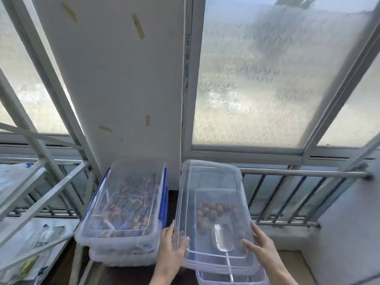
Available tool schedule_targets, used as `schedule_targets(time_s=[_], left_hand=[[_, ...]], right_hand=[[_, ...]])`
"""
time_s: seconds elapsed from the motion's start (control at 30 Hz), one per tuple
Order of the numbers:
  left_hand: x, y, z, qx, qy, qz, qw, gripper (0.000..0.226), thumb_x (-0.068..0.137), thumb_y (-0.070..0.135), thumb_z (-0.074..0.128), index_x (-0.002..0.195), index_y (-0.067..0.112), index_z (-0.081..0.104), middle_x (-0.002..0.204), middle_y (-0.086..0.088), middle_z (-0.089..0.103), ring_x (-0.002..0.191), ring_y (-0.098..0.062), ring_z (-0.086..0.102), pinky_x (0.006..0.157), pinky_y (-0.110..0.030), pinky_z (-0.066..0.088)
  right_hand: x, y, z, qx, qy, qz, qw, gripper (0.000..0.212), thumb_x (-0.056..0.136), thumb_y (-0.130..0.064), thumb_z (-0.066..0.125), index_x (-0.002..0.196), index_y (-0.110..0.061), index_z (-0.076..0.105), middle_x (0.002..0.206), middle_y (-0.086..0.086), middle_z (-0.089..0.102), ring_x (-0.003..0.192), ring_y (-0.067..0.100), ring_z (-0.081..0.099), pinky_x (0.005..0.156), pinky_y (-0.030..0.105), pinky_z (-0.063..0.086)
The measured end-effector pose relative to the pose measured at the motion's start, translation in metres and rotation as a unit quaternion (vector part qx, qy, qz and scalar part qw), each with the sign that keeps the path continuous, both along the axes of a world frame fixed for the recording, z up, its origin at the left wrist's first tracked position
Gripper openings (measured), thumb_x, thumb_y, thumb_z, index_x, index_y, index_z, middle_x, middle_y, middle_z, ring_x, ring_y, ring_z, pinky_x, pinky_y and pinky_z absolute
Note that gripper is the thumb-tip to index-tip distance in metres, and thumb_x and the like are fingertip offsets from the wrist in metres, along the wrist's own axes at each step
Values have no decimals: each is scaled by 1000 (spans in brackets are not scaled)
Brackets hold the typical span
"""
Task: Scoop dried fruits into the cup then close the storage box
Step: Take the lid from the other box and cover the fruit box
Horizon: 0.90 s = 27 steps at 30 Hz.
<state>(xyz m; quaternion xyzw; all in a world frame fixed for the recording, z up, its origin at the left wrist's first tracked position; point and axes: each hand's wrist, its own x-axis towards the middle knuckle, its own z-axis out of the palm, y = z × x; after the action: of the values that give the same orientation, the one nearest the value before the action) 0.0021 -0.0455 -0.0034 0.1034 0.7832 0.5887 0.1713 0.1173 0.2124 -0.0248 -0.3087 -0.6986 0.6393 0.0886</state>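
Note:
Both my hands hold a clear plastic lid (211,177), tilted up over the clear storage box (232,279) at the lower right. My left hand (171,243) grips the lid's left edge and my right hand (261,245) grips its right edge. Through the lid I see round brown dried fruits (207,212) at the far end of the box and a metal scoop (223,237) lying inside with its handle toward me. No cup is in view.
To the left are two stacked clear boxes (123,204) with blue trim, the top one full of colourful wrapped pieces. A white metal rack (41,182) with bags stands at far left. Frosted windows and a metal railing (287,194) are behind.

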Motion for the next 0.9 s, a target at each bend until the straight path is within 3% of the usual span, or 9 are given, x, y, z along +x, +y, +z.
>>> schedule_targets(time_s=[0.1, 0.17, 0.33, 0.47, 0.57, 0.63, 0.7, 0.83, 0.9], left_hand=[[14, 32, -40, -65, -3, -14, 998, 89, 57, 55, 62, 131, 6, 47, 113, -6, 51, 118, -18, 53, 103, -18, 34], [22, 42, -61, -89, -37, -34, 995, 95, 53, 54, 61, 131, 1, 45, 120, -12, 48, 129, -28, 42, 108, -22, 22], [39, 49, -100, -99, -2, 3, 995, 78, 54, 35, 74, 119, -3, 55, 122, -27, 58, 116, -17, 46, 94, -21, 38], [34, 51, -164, -86, 90, 42, 991, 78, 56, 57, 61, 125, 60, 26, 143, -3, 40, 127, 11, 35, 96, 10, 6], [32, 56, -170, -126, 144, 74, 979, 70, 57, 44, 51, 125, 41, 33, 139, -3, 41, 130, 2, 31, 102, 3, 8], [36, 63, -130, -141, 87, 38, 985, 74, 57, 42, 53, 127, 16, 49, 130, -14, 58, 123, -18, 47, 104, -1, 5], [32, 65, -120, -173, 1, 16, 985, 72, 66, 25, 67, 126, -11, 48, 133, -34, 46, 123, -39, 49, 109, -15, 12], [25, 73, -118, -186, -28, -7, 982, 69, 81, 7, 67, 139, -1, 31, 151, -21, 25, 140, -28, 28, 113, -27, 20], [24, 74, -115, -195, -28, -2, 980, 69, 81, 8, 67, 139, 1, 31, 151, -18, 27, 139, -26, 30, 113, -28, 22]], right_hand=[[27, 29, -21, 7, -28, 15, 999, 76, 72, 14, 71, 140, 2, 39, 138, 11, 49, 72, -24, 60, 67, -1, 48], [38, 42, -41, -31, -45, 4, 998, 97, 56, -5, 87, 140, 0, 39, 137, 9, 50, 76, -26, 59, 70, -2, 47], [36, 55, -77, -23, -84, 7, 996, 76, 76, 14, 68, 143, -1, 35, 134, 1, 47, 88, -19, 59, 70, -6, 43], [25, 58, -97, -3, -106, 14, 994, 74, 76, 19, 62, 142, 0, 34, 137, 4, 45, 95, -24, 52, 71, -8, 39], [20, 61, -107, 3, -129, 10, 992, 75, 75, 17, 63, 142, -1, 35, 140, 4, 45, 90, -32, 50, 76, -11, 36], [21, 63, -109, 26, -147, 1, 989, 76, 75, 15, 65, 143, -2, 35, 141, 5, 46, 110, -12, 51, 77, -12, 34], [23, 64, -112, 54, -150, -1, 987, 76, 75, 13, 66, 143, -3, 36, 137, 3, 49, 121, 6, 43, 78, -12, 32], [24, 68, -119, 72, -147, -2, 986, 76, 75, 11, 69, 143, -5, 38, 123, -1, 55, 115, 13, 50, 83, -3, 39], [23, 67, -113, 68, -139, -1, 988, 77, 75, 9, 69, 143, -7, 38, 122, -2, 57, 113, 16, 54, 98, 17, 44]])
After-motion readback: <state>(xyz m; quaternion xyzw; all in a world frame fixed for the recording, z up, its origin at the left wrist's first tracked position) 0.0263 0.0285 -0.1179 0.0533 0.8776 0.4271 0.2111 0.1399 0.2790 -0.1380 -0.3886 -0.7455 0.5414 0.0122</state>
